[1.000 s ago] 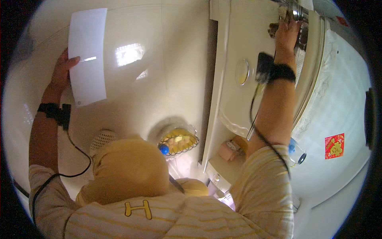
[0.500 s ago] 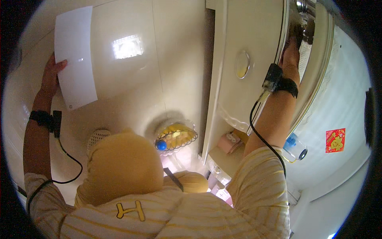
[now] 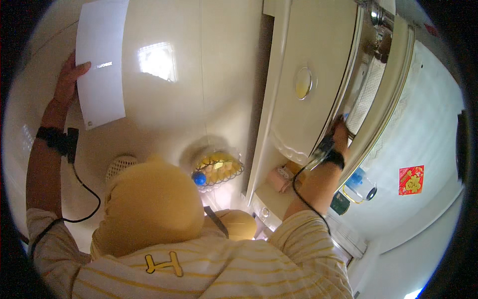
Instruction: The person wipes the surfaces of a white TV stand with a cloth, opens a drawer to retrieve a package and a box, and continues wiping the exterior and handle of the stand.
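Two bare hands were in view, each with one black strap round its wrist. The left hand gripped one flat white panel at its left edge, with one thumb across the face and the fingers hidden behind; the panel was at the upper left, over the pale floor. The right hand reached into one open drawer (its fingers were dark and partly hidden, so I could not tell whether they were closed on anything). One oval handle marked the cream front. Between the arms stood one basket with a scalloped dark rim and yellow contents, one blue ball at its left edge. One pink box lay below the drawer; farther right were one clear-and-blue bottle and one red card with a gold figure.
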A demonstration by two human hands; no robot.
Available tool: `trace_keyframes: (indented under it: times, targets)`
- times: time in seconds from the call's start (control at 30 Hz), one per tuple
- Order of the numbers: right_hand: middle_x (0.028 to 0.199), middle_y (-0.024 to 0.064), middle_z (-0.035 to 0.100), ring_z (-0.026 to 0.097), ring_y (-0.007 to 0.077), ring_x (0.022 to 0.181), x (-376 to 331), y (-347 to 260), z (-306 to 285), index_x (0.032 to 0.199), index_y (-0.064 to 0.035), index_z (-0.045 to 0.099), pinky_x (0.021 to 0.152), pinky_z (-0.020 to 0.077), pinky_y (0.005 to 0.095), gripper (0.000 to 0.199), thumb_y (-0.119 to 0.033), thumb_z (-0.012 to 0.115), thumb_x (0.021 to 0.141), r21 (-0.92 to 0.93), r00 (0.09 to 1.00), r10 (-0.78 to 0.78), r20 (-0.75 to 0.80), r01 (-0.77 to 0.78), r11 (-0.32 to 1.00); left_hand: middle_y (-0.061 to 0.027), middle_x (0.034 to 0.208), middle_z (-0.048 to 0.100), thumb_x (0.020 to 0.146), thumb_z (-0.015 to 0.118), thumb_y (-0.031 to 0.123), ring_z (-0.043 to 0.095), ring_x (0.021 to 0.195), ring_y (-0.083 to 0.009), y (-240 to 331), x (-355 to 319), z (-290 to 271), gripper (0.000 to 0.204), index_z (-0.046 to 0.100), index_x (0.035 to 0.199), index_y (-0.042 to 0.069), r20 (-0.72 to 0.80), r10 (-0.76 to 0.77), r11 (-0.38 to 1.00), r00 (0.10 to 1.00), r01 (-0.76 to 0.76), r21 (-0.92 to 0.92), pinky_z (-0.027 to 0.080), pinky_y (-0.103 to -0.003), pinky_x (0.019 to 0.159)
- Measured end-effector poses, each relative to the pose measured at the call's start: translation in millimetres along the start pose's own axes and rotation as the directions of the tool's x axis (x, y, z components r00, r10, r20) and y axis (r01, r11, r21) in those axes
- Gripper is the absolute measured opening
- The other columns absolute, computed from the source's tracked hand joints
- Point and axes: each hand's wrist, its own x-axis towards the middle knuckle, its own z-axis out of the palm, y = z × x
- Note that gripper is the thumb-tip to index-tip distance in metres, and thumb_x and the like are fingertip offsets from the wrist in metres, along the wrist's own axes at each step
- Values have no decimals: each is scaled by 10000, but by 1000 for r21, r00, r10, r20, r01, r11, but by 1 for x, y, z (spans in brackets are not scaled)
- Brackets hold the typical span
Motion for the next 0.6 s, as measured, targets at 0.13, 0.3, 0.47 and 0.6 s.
trace_keyframes:
  times: [0.13, 0.3, 0.47, 0.6]
  targets:
    - [798, 74, 612, 584, 185, 656, 67, -59, 42, 982, -48, 606, 579, 489, 303, 406, -426, 464, 945, 8, 982, -70, 176, 70, 998, -170, 1217, 547, 785, 638, 350, 524, 1089, -270, -9, 8, -2, 715, 403, 1366, 6, 65, 55, 998, 996, -55, -5, 389, -399, 962]
    - [856, 95, 634, 605, 205, 705, 65, -97, 54, 1012, -30, 607, 626, 504, 310, 412, -413, 472, 942, 146, 538, 94, 838, -387, 911, -176, 1218, 546, 764, 646, 374, 524, 1088, -274, 0, 0, 2, 736, 413, 1363, 17, -27, -5, 1000, 1000, 6, 27, 390, -399, 959]
    - [1000, 134, 636, 613, 241, 850, 0, -12, 32, 1104, -32, 601, 738, 492, 325, 355, -315, 462, 942, -57, 997, -71, -41, 68, 996, -184, 1232, 539, 748, 653, 379, 520, 1094, -286, 2, 3, 2, 764, 399, 1378, 27, -27, 21, 999, 999, -21, 33, 388, -403, 963]
    - [1006, 129, 637, 611, 239, 862, -28, 6, 12, 1098, -39, 608, 745, 492, 322, 327, -278, 458, 932, 23, 995, 25, -100, -23, 999, -176, 1247, 534, 740, 660, 375, 514, 1110, -284, -4, 0, -3, 784, 389, 1385, 23, -20, -52, 998, 998, 52, 47, 379, -399, 974]
